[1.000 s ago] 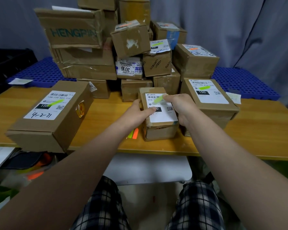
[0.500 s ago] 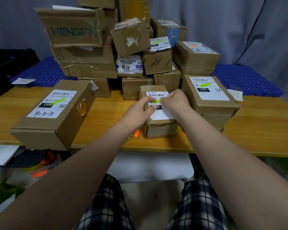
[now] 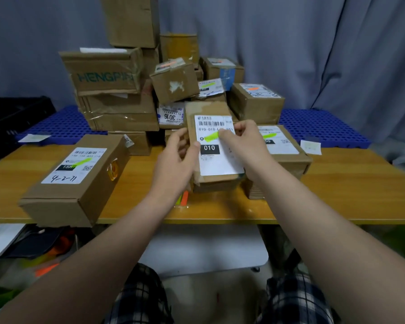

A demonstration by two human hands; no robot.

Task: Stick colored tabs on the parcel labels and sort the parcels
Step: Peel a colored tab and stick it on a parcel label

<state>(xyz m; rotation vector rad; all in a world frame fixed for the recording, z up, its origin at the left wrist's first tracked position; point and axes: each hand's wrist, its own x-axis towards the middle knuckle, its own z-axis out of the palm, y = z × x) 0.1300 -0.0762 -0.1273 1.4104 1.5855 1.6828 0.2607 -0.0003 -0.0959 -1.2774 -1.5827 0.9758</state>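
The small brown cardboard parcel (image 3: 216, 160) sat tilted over the orange wooden table (image 3: 337, 195), long axis 12-to-6. Left hand (image 3: 177, 160) gripped its 9 o'clock edge. Right hand (image 3: 246, 141) clasped the 3 o'clock edge, thumb on the yellow-green sticky tab (image 3: 209, 137), so it was closer, I'd guess.

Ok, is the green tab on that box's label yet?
On. The green tab lies across the label above the black 010; the left hand and right hand grip the box, right thumb on the tab's end.
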